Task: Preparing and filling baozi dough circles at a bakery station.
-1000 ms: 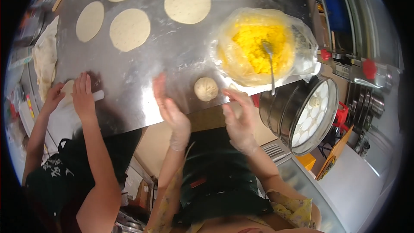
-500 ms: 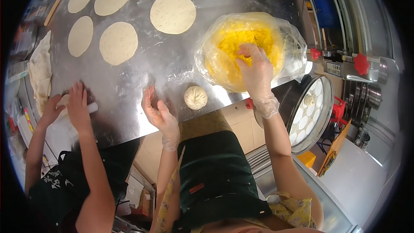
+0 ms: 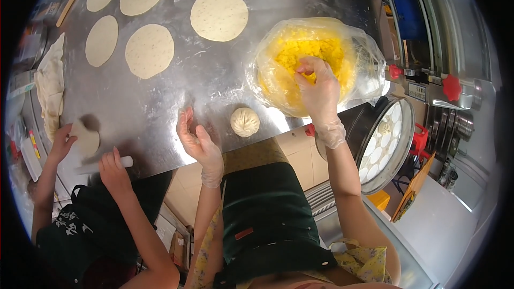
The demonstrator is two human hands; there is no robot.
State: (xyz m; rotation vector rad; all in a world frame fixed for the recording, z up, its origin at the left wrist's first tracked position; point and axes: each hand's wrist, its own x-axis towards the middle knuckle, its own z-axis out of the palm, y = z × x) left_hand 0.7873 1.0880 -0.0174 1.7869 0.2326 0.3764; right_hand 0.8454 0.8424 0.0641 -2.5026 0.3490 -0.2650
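My right hand [image 3: 321, 91], in a clear plastic glove, is over the mouth of a clear plastic bag [image 3: 263, 69] of crumbly yellow filling [image 3: 327, 49]. Its fingers curl in toward the thumb in a pinch; whether anything is between them is hidden. My left hand [image 3: 199, 143], gloved too, hovers at the table's near edge with fingers apart and nothing in it. Between the two hands, closer to the left, a pleated round bun [image 3: 245, 122] sits on the steel table [image 3: 160, 101].
Several flat dough rounds [image 3: 219, 16] lie at the far left. Beside me a co-worker's hands [image 3: 113, 171] handle a white rolling pin [image 3: 126, 161] and a dough piece [image 3: 85, 138]. Folded dough [image 3: 51, 85] rests beyond. At right stands a round steamer [image 3: 402, 144] holding white discs.
My hands stay nearly in place, the right one still over the filling. The co-worker's right hand has drawn back with the rolling pin, while the other lifts the dough piece's edge.
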